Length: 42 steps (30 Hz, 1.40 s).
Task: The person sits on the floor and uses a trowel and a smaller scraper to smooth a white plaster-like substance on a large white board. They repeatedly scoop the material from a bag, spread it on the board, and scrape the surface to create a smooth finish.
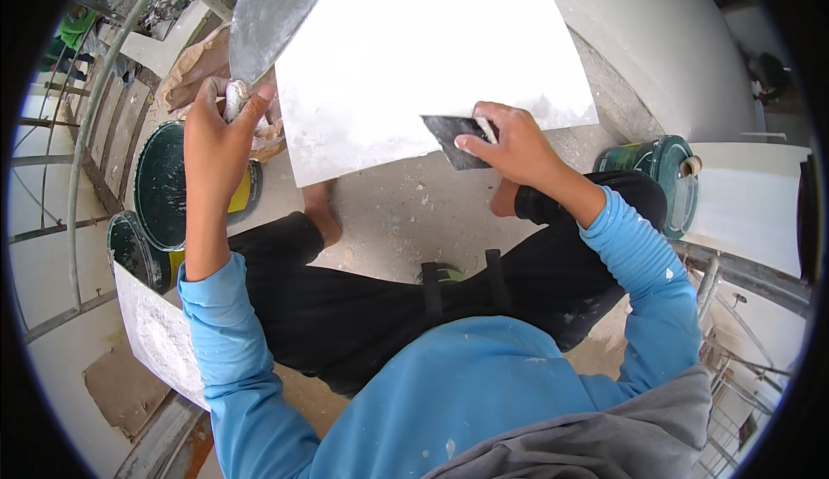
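My left hand (216, 138) is closed around the pale, plaster-caked handle of a wide putty knife (269, 26). Its broad grey blade points away from me and overlaps the far left corner of a large white board (414, 56). Over the board's near edge, toward its right side, my right hand (518, 144) grips a small dark scraper (451, 138) with a light-coloured handle or edge by the fingers. The scraper blade points left, and I cannot tell whether it touches the board. Greyish smears mark the near part of the white surface.
Green buckets (161, 185) stand at my left, beside crumpled brown paper (197, 69). Another green bucket (669, 177) is by my right knee. A plaster-covered board (164, 332) leans at lower left. Scaffold tubes (91, 151) rise on the left; a person in green (76, 26) is beyond them.
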Each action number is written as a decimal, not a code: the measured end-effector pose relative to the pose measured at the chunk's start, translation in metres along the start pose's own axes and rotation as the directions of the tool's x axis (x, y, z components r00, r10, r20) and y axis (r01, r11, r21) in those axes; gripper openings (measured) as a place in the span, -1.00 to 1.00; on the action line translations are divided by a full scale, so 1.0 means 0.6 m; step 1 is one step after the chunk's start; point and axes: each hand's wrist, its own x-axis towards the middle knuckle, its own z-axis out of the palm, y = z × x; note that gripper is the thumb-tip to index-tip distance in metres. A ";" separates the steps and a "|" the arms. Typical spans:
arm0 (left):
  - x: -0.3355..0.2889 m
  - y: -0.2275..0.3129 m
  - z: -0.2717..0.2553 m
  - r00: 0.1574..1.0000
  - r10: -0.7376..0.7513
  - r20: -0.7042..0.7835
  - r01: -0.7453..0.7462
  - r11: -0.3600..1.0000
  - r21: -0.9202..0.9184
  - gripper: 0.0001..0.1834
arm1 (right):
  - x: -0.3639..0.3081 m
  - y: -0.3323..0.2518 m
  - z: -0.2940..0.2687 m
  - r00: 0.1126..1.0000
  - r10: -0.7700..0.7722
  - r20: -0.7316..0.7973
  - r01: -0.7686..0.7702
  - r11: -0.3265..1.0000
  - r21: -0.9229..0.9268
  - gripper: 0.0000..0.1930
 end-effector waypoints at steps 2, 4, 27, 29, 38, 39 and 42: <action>-0.017 0.042 0.034 0.990 -0.012 0.143 0.018 0.999 -0.046 -0.59 | -0.032 0.078 -0.065 0.898 0.106 -0.427 -0.034 0.984 0.172 -0.59; -0.062 0.076 0.080 0.980 0.143 0.141 -0.133 0.988 -0.072 -0.54 | -0.077 0.069 -0.130 0.809 0.524 -0.268 -0.197 0.670 0.716 -0.49; -0.338 0.127 0.260 0.604 0.025 0.796 -0.018 1.000 -0.017 -0.49 | -0.271 0.053 0.052 0.744 0.650 -0.157 -0.534 0.719 0.445 -0.55; -0.346 0.125 0.267 0.625 0.036 0.780 -0.013 0.999 -0.036 -0.48 | -0.277 0.038 0.084 0.847 0.453 -0.280 -0.338 0.864 0.374 -0.54; -0.298 0.085 0.259 0.685 -0.041 0.728 0.050 0.999 0.010 -0.43 | -0.271 0.036 0.086 0.954 0.274 -0.123 -0.224 0.922 0.316 -0.56; -0.293 0.090 0.252 0.666 -0.063 0.743 0.076 0.997 0.017 -0.44 | -0.266 0.035 0.077 0.942 0.306 -0.137 -0.257 0.922 0.289 -0.56; -0.299 0.100 0.251 0.663 -0.001 0.749 0.017 1.000 -0.014 -0.44 | -0.234 0.025 0.041 0.818 0.575 0.012 -0.521 0.732 0.439 -0.57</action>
